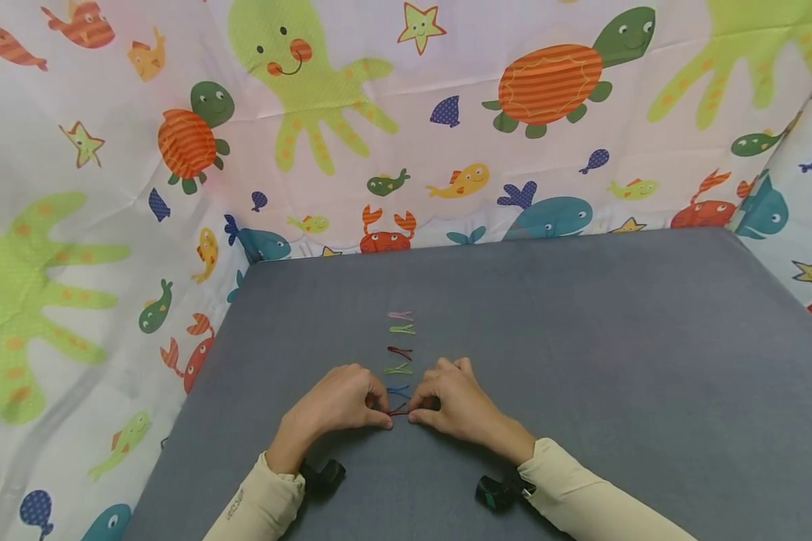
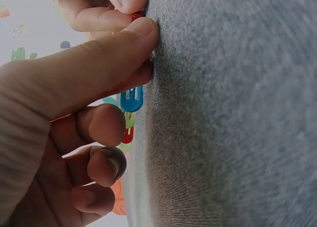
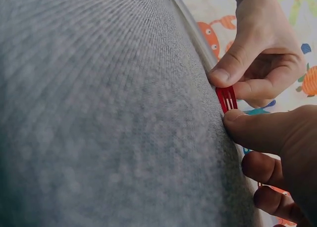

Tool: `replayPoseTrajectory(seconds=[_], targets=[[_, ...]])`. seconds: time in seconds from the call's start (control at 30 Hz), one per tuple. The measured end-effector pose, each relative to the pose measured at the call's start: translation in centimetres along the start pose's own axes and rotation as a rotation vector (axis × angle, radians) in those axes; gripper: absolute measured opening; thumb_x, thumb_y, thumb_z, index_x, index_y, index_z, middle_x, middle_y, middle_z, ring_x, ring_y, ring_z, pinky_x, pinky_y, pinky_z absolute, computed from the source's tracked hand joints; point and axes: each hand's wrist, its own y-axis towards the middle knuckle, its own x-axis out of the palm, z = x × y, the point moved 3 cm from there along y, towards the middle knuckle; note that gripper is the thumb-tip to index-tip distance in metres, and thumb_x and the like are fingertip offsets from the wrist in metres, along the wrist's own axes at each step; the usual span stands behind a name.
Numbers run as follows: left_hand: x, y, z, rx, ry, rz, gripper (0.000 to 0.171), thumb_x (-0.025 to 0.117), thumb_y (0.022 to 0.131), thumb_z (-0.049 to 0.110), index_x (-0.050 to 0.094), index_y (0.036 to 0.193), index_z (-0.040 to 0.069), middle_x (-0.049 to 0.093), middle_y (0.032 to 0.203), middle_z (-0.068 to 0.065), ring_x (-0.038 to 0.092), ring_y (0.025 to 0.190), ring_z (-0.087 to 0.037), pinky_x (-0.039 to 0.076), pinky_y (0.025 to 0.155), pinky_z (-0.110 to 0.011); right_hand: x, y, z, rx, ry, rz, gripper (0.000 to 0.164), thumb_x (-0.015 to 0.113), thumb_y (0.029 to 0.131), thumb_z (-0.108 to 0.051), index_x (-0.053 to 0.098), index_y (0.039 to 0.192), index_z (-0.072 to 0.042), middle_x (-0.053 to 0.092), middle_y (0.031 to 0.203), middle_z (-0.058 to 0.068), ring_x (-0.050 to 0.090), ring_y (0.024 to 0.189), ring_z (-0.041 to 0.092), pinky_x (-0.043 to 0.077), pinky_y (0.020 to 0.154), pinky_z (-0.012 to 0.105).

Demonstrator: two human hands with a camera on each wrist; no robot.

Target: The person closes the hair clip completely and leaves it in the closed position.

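A red snap hair clip (image 1: 398,411) lies low over the grey surface between both hands. My left hand (image 1: 343,398) pinches one end between thumb and forefinger. At the other end, my right hand (image 1: 456,402) pinches it the same way. The right wrist view shows the slotted middle of the red clip (image 3: 227,99) between the two thumbs. Just beyond it lies a blue hair clip (image 1: 398,391), its rounded end visible below my left fingers. Farther up the same column are a green clip (image 1: 398,369), a dark red clip (image 1: 400,352), a lighter green clip (image 1: 402,329) and a pink clip (image 1: 400,315).
The clips lie on a grey cloth-covered table (image 1: 582,338). A white curtain (image 1: 352,188) printed with sea animals hangs behind it and along the sides. Black wrist cameras sit below the left cuff (image 1: 323,478) and the right cuff (image 1: 497,492).
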Motion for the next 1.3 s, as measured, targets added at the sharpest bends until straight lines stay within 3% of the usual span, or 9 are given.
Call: replayPoseTrajectory(seconds=[0.27, 0.47, 0.67, 1.13, 1.3], targets=[[0.0, 0.0, 0.0, 0.035, 0.019, 0.035, 0.01, 0.086, 0.081, 0.033, 0.078, 0.077, 0.03, 0.059, 0.063, 0.021, 0.046, 0.054, 0.003, 0.037, 0.05, -0.02, 0.1, -0.1, 0.1, -0.011, -0.001, 0.014, 0.01, 0.087, 0.079, -0.03, 0.079, 0.083, -0.031, 0.062, 0.076, -0.016, 0.038, 0.075, 0.003, 0.024, 0.083, 0.037], [-0.2, 0.0, 0.4, 0.1, 0.043, 0.099, 0.007, 0.084, 0.084, 0.029, 0.079, 0.08, 0.029, 0.06, 0.067, 0.021, 0.048, 0.059, 0.003, 0.039, 0.053, -0.019, -0.3, -0.1, 0.3, -0.001, 0.011, 0.008, 0.007, 0.085, 0.082, -0.029, 0.08, 0.086, -0.03, 0.062, 0.077, -0.017, 0.039, 0.076, 0.004, 0.023, 0.083, 0.036], [-0.6, 0.0, 0.8, 0.134, 0.069, 0.158, 0.007, 0.08, 0.088, 0.03, 0.08, 0.086, 0.024, 0.066, 0.075, 0.018, 0.049, 0.064, 0.003, 0.04, 0.059, -0.019, -0.7, -0.1, 0.4, -0.044, 0.008, -0.002, 0.007, 0.081, 0.087, -0.025, 0.082, 0.094, -0.026, 0.068, 0.083, -0.015, 0.04, 0.076, 0.004, 0.022, 0.08, 0.035], [-1.8, 0.7, 1.8, 0.211, 0.064, 0.261, 0.005, 0.078, 0.091, 0.027, 0.081, 0.093, 0.024, 0.072, 0.085, 0.013, 0.051, 0.066, 0.001, 0.04, 0.06, -0.018, -3.6, 0.6, 0.8, -0.122, -0.019, 0.039, 0.006, 0.078, 0.089, -0.02, 0.08, 0.094, -0.023, 0.066, 0.082, -0.014, 0.037, 0.076, 0.005, 0.023, 0.081, 0.038], [-2.2, 1.1, 2.4, 0.234, 0.09, 0.322, 0.004, 0.077, 0.092, 0.027, 0.079, 0.092, 0.024, 0.065, 0.077, 0.015, 0.048, 0.064, -0.002, 0.038, 0.064, -0.021, -4.9, 0.8, 1.0, -0.135, -0.034, 0.089, 0.008, 0.08, 0.088, -0.017, 0.081, 0.092, -0.023, 0.065, 0.08, -0.013, 0.037, 0.076, 0.006, 0.024, 0.082, 0.04]])
